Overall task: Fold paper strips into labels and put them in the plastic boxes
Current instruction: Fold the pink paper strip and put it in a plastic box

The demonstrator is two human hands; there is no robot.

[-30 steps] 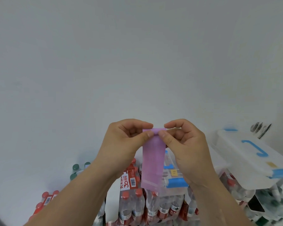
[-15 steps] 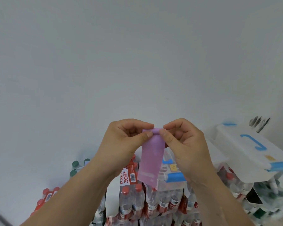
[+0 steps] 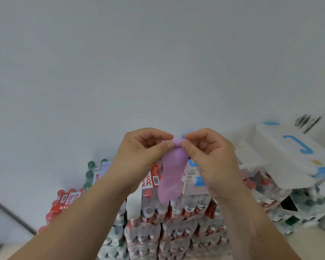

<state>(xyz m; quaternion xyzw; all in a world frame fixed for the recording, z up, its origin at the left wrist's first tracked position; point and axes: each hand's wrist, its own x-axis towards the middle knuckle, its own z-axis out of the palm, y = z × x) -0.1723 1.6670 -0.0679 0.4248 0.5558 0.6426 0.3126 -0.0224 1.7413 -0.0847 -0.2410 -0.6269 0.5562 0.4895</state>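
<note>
Pinching purple paper strip (image 3: 172, 175) at top edge, fingers of left hand (image 3: 141, 156) and right hand (image 3: 211, 162) curled on it. Dangling before bottle packs (image 3: 176, 231), plastic box (image 3: 281, 156) to right.

hands 2: left hand (image 3: 141, 156), right hand (image 3: 212, 162) | paper strip (image 3: 172, 173) 1 | plastic boxes (image 3: 281, 156) 2

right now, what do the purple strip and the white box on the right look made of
Strip: thin matte paper, probably; it hangs limp and curves below where the left hand and right hand pinch its top. Box: looks like smooth, milky plastic with a blue handle; blur hides finer finish.
</note>
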